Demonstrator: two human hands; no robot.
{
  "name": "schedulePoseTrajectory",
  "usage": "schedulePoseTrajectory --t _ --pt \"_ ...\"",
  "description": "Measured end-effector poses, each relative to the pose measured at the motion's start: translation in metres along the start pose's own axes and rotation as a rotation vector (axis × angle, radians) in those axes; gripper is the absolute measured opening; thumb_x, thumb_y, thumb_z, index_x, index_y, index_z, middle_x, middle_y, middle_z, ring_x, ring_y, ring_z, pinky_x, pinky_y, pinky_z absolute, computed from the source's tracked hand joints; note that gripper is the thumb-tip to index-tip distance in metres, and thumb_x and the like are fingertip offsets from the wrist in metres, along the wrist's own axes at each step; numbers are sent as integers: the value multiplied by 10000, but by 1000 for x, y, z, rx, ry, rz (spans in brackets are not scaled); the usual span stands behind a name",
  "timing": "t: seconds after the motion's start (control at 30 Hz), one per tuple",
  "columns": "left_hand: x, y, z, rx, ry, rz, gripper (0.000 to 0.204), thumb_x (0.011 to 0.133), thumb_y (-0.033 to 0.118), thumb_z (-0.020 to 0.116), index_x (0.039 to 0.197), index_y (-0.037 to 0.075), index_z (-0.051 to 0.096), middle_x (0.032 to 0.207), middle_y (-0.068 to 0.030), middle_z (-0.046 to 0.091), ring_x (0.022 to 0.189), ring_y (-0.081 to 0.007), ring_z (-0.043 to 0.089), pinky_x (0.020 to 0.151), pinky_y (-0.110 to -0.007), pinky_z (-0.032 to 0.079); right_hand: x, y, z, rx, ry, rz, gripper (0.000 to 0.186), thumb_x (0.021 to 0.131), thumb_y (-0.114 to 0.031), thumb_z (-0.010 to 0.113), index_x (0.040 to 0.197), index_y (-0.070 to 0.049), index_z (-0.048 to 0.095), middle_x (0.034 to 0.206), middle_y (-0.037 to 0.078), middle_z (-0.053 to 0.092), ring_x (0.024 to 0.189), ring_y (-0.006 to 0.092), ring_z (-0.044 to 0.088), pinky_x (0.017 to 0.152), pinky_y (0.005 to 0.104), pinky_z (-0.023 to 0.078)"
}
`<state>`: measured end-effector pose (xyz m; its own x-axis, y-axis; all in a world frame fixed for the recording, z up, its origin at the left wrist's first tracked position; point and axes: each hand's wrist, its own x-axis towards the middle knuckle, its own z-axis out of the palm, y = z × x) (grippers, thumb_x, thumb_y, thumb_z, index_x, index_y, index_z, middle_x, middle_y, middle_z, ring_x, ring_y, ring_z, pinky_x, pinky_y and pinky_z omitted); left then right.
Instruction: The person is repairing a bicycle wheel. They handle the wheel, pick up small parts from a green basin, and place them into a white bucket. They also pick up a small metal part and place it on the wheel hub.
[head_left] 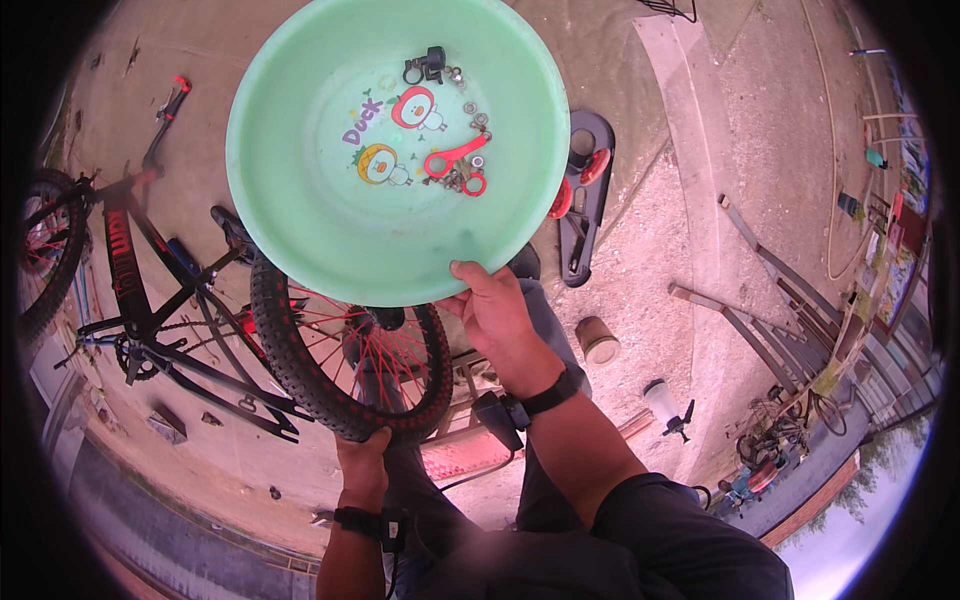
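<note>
Basin: the green basin [290,200] is up off the ground [640,330], overlapping the far edge of the wheel in view; its near right rim meets the right hand.
Right hand: the right hand [490,315] holds the basin by that rim, thumb on top, fingers mostly hidden beneath.
Wheel: the wheel [272,325], with a knobby black tyre and red spokes, is between the basin and the left hand.
Left hand: the left hand [362,460] holds the tyre at its near edge, below the basin in view and well apart from it; most of its fingers are hidden.
Basin contents: a black clamp [432,62] near the far rim; a red part with a ring end [460,153] right of the middle; small nuts [478,120] between and around them.
Left of the wheel: a black bicycle frame [125,260] on the ground.
Right of the basin: a dark grey piece with red discs [600,215], just beside the rim in view.
Near right ground: a brown can [598,342] and a white bottle with a black top [662,402], apart.
</note>
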<state>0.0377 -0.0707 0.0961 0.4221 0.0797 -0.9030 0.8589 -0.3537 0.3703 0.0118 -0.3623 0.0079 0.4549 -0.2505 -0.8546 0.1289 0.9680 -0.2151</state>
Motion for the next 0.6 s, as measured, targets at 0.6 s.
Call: schedulePoseTrajectory --t 0.6 --pt "3 -1 -2 6 -5 0 560 755 -144 654 1256 47 494 1088 -42 601 994 -175 608 953 -332 484 -1 -8 12 -21 37 -29 274 962 -75 578 1232 -27 591 1154 114 695 981 234 722 822 383 628"
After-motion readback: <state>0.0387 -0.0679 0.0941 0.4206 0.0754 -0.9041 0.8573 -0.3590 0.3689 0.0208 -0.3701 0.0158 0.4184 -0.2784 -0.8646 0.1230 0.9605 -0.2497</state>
